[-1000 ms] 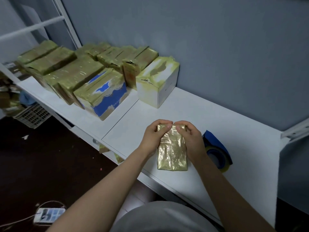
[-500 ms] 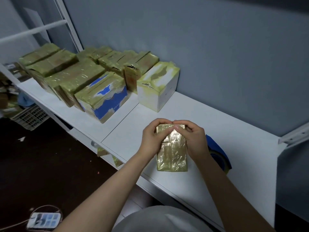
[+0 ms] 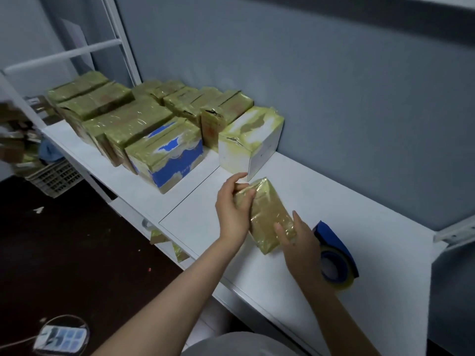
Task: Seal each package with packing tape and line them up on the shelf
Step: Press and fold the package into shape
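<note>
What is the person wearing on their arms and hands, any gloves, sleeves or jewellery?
Nothing that shows. The left hand and right hand are ungloved, and both forearms are bare to the picture's edge, with no sleeve, watch or bracelet in view. No ring is visible on the fingers. The only clothing seen is a grey garment at the bottom.

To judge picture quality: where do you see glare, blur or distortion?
Head view: dim, bluish light; glare streaks on the taped package; blur over the clutter at the left edge; the wide lens slightly bows the white rail.
</note>
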